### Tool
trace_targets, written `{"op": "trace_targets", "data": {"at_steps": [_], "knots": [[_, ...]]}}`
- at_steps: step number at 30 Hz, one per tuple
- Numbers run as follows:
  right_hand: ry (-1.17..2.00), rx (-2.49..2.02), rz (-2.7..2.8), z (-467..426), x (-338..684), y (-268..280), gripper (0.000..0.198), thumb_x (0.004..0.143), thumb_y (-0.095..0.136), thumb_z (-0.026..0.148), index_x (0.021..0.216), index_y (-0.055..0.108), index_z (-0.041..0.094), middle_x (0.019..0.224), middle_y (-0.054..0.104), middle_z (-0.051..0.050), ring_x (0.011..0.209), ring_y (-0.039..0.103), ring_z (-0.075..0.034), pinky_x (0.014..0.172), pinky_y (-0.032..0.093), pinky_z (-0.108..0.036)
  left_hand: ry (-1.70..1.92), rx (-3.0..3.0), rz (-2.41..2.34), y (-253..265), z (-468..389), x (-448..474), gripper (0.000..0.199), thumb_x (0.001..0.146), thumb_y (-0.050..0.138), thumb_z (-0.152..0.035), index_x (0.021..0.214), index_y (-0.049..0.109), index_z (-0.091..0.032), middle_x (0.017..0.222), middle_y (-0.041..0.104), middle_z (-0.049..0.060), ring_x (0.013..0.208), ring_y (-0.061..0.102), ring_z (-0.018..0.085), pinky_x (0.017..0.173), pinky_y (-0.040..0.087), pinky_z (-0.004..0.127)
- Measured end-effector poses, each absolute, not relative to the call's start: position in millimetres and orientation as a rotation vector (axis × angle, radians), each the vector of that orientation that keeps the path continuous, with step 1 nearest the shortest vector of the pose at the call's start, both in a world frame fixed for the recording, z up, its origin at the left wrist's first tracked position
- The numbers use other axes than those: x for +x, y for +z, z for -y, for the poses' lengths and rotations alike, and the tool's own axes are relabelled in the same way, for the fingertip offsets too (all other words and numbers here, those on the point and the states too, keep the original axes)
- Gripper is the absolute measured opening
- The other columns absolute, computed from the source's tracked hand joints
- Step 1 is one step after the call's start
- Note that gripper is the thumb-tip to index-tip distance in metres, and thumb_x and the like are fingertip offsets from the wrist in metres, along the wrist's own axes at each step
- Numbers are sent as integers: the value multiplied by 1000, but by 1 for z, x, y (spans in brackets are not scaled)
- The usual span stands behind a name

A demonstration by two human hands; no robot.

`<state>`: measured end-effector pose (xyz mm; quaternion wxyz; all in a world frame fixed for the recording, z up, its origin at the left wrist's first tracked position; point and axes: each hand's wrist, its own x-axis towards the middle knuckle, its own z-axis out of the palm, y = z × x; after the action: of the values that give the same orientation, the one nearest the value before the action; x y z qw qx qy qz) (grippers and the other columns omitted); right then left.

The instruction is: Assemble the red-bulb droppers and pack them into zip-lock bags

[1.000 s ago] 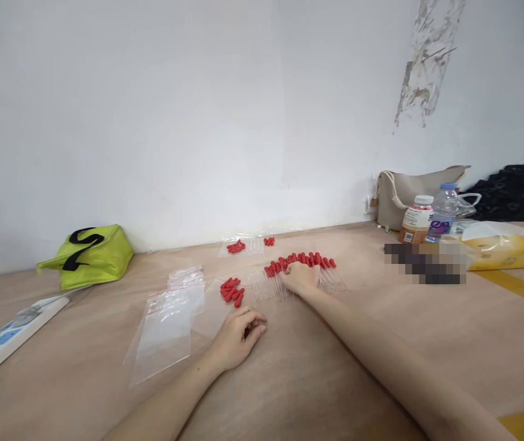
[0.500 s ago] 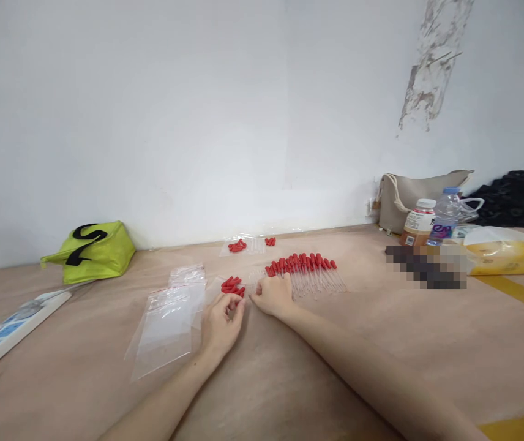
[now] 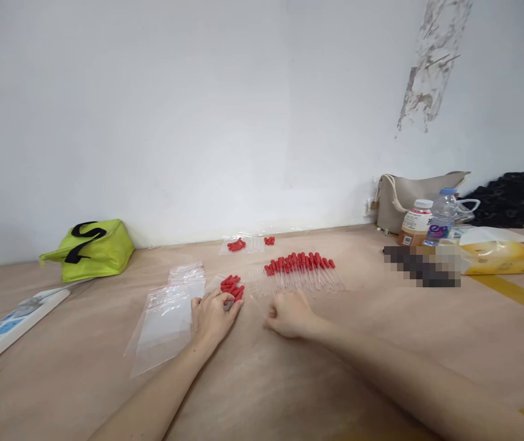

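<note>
My right hand (image 3: 289, 314) is closed, fingertips pinched on a thin clear dropper tube (image 3: 257, 302) that sticks out to the upper left. My left hand (image 3: 213, 315) reaches over a small pile of red rubber bulbs (image 3: 231, 285), its curved fingers and thumb slightly apart at the bulbs' near edge. Beyond my right hand lies a row of clear droppers with red bulbs (image 3: 303, 263) fitted on their far ends. Several bare clear tubes (image 3: 256, 282) lie at the left of that row.
Clear zip bags (image 3: 165, 324) lie left of my left hand. Farther back are more red bulbs (image 3: 236, 245) on a clear bag. A yellow-green pouch (image 3: 97, 251) and power strip (image 3: 9, 331) stand left; bottles (image 3: 417, 223), a bag (image 3: 393, 205) and a tissue pack (image 3: 501, 254) stand right.
My right hand has moved right and toward me, away from the bare tubes, with one tube in it. My left hand has shifted slightly left, its fingers spreading toward the red bulbs.
</note>
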<state>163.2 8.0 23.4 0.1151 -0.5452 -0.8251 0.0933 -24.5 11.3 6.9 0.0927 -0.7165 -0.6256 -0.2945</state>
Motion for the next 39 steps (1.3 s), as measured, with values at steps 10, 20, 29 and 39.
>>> {"op": "trace_targets", "data": {"at_steps": [10, 20, 29, 39], "knots": [[405, -1540, 2255, 3, 211, 22, 28, 59, 65, 44, 72, 58, 20, 74, 63, -2, 66, 54, -15, 55, 32, -24, -879, -2507, 1736, 9, 13, -16, 7, 70, 55, -19, 74, 61, -20, 72, 57, 1, 69, 55, 17, 66, 37, 28], [124, -1462, 2233, 13, 202, -3, 16, 84, 41, 27, 76, 51, 17, 81, 60, -6, 77, 52, -18, 69, 31, -30, -1103, -2681, 1564, -1, 7, -5, 17, 83, 46, -27, 79, 61, -19, 80, 56, 4, 79, 53, 18, 73, 41, 31], [319, -1161, 2197, 11, 209, -8, 14, 86, 38, 28, 78, 46, 19, 76, 59, -1, 68, 50, -14, 67, 32, -27, -1388, -2953, 1726, -4, 18, 4, 18, 84, 45, -32, 87, 54, -17, 78, 56, 1, 72, 51, 15, 65, 40, 24], [347, -1111, 2193, 12, 209, -5, 12, 84, 42, 28, 77, 48, 19, 73, 59, 1, 67, 49, -13, 69, 32, -28, -1555, -2949, 1788, -8, 12, 1, 22, 82, 46, -35, 85, 56, -15, 69, 53, 0, 63, 48, 12, 59, 38, 22]]}}
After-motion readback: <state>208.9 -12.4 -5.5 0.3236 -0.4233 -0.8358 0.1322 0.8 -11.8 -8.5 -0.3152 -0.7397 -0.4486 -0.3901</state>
